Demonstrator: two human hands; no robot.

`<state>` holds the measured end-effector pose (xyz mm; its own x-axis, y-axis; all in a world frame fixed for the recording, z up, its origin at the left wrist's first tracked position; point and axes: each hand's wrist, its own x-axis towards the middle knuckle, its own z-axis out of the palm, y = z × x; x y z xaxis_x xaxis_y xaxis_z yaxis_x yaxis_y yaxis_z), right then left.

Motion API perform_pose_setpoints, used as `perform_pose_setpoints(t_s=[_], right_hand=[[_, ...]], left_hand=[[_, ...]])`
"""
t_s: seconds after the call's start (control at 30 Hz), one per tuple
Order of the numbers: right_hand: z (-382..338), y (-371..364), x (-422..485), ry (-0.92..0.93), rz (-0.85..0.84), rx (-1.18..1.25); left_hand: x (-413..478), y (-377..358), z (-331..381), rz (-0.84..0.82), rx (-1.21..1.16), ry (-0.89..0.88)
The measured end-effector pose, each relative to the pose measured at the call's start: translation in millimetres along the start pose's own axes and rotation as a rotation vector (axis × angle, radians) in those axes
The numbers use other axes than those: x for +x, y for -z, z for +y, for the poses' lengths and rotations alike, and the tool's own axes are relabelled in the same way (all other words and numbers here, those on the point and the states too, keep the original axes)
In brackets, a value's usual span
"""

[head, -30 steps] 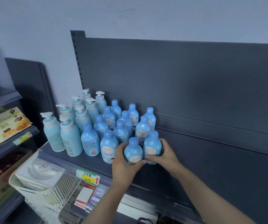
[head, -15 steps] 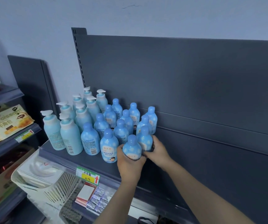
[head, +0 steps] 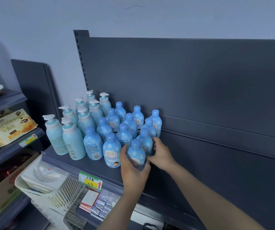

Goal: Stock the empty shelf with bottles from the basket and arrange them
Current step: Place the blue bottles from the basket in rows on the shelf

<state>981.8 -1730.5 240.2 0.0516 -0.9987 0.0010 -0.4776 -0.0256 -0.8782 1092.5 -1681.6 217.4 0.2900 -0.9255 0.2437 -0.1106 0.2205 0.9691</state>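
On the dark grey shelf stand several pale blue pump bottles at the left and several blue cloud-print bottles in rows beside them. My left hand grips the front cloud-print bottle of the right-most row, upright on the shelf. My right hand holds the bottle behind it, fingers curled round its right side. A white plastic basket sits below the shelf's front edge at the left.
A green and yellow price tag hangs on the shelf's front rail. Small boxes lie on the lower shelf. A side rack at the left holds a croissant packet. The shelf right of the bottles is bare.
Both hands pushed the two front-right bottles back and left, closing them up against the rows. The view has shifted slightly closer.
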Motion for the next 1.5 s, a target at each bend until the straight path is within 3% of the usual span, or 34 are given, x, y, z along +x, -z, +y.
perform_pose_setpoints(t_s=[0.1, 0.2, 0.37, 0.5, 0.93, 1.5], right_hand=[[-0.6, 19.3, -9.0, 0.018, 0.018, -0.137], [-7.6, 49.9, -21.3, 0.12, 0.197, -0.367], [-23.9, 99.8, -40.5, 0.286, 0.437, -0.805], [-23.6, 130.3, -58.3, 0.26, 0.529, -0.998], [-1.3, 185.8, -168.0, -0.12, 0.797, -1.141], [71.7, 235.9, -429.6, -0.656, 1.016, -1.182]], left_hand=[[0.1, -0.1, 12.7, 0.087, 0.154, -0.356], [17.4, -10.8, 37.7, 0.062, 0.394, -0.658], [39.3, -53.3, 78.0, -0.076, 0.918, -0.735], [35.8, -83.0, 89.8, -0.14, 1.083, -0.795], [-40.7, -153.2, 115.9, -0.382, 0.848, -1.063], [-298.9, -233.1, 150.0, -0.827, 0.471, -1.333]])
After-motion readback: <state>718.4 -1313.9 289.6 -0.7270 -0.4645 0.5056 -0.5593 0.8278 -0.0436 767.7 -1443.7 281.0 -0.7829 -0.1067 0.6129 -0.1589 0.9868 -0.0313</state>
